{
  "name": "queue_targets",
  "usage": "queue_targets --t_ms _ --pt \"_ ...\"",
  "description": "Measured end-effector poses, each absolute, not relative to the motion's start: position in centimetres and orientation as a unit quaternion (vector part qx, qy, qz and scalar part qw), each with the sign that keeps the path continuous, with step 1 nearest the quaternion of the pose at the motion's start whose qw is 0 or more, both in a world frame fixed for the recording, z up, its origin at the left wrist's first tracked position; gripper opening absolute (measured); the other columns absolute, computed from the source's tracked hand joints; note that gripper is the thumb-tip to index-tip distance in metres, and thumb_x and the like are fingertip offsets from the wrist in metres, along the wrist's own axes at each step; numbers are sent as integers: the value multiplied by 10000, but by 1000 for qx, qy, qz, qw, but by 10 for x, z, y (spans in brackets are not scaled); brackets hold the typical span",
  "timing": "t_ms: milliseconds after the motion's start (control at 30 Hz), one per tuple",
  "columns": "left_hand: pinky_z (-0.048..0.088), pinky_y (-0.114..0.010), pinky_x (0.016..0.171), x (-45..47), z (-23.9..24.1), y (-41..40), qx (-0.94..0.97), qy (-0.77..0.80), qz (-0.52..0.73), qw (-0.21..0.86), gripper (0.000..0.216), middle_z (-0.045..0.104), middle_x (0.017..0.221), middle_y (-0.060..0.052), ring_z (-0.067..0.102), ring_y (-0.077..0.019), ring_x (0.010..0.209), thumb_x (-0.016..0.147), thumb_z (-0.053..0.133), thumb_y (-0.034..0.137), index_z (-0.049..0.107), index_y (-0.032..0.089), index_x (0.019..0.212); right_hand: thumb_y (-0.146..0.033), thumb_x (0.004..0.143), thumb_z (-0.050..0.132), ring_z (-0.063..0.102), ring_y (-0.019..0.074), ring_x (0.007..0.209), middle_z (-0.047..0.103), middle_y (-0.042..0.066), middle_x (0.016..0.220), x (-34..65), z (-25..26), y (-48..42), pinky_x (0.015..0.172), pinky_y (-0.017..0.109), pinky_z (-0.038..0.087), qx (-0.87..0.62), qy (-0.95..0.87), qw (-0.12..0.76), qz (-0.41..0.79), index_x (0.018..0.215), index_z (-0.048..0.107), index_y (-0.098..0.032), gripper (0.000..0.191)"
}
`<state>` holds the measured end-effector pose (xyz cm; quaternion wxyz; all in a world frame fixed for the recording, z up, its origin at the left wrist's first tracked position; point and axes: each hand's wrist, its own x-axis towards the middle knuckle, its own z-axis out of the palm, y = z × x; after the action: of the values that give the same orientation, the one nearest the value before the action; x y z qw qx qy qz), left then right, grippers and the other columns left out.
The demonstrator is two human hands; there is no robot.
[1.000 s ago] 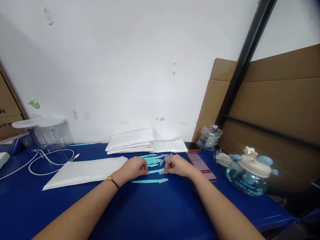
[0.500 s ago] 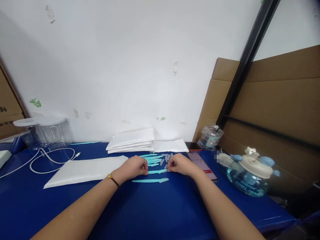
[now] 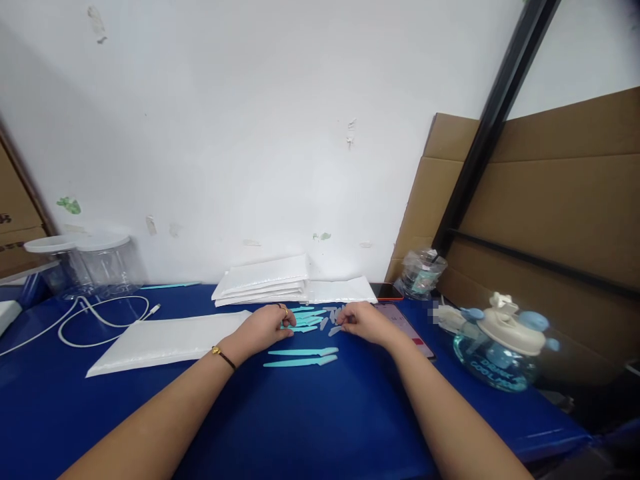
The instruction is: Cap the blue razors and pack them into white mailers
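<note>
My left hand [image 3: 266, 328] is at the left end of a loose pile of turquoise eyebrow razors [image 3: 311, 320]. Its thumb and fingers are closed around a razor handle there, partly hidden by the fingers. Opposite, my right hand [image 3: 364, 324] pinches the end of a small translucent blade cap [image 3: 335, 331] with thumb and forefinger. Several similar grey caps [image 3: 325, 323] lie loose between the two hands. In front of them, two turquoise razors [image 3: 303, 352] rest side by side on the blue table, blade ends to the right.
White padded mailers [image 3: 265, 280] are stacked by the wall; another mailer [image 3: 170, 340] lies left of my hand. A phone [image 3: 407, 333] is beside my right wrist. Farther right stands a water bottle [image 3: 500, 347]. A white cable [image 3: 105, 323] and clear jars [image 3: 107, 267] are at left.
The razor that was between both hands now lies on the table behind the front one. My left hand has moved back to the pile, my right hand slightly back to the caps.
</note>
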<state>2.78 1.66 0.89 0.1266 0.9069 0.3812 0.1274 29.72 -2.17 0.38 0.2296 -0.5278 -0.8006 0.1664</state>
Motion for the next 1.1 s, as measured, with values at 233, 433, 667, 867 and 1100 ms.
queue_targets --t_ms 233,433,667,867,1100 --pt "358 -231 598 30 1 19 912 386 109 91 194 643 806 -31 558 -155 730 782 508 328 660 209 800 -150 693 632 589 125 629 671 11 705 294 -10 -15 557 195 396 -521 -810 211 166 716 696 -170 71" --pt "323 -215 545 35 2 16 908 383 102 135 175 649 733 -8 547 -135 652 742 550 353 651 210 738 -170 698 638 591 120 618 679 11 694 288 -8 -17 548 193 391 -521 -807 205 187 710 694 -168 58" --pt "351 -194 528 38 1 13 895 385 103 201 187 647 710 -3 552 -120 617 738 545 355 642 197 760 -236 702 653 582 117 597 679 7 664 279 -7 -21 534 194 381 -525 -797 219 206 695 695 -165 82" --pt "357 -191 527 39 1 12 895 380 98 213 174 639 702 2 546 -115 609 730 544 334 641 195 767 -204 706 645 589 124 636 684 18 709 285 -9 -17 563 199 382 -527 -804 213 173 707 695 -160 66" --pt "355 -195 547 40 -1 12 901 366 100 209 167 640 711 0 546 -120 636 737 541 325 646 199 769 -213 709 652 594 122 630 681 8 701 279 -8 -21 553 193 390 -505 -811 211 207 719 706 -173 68"
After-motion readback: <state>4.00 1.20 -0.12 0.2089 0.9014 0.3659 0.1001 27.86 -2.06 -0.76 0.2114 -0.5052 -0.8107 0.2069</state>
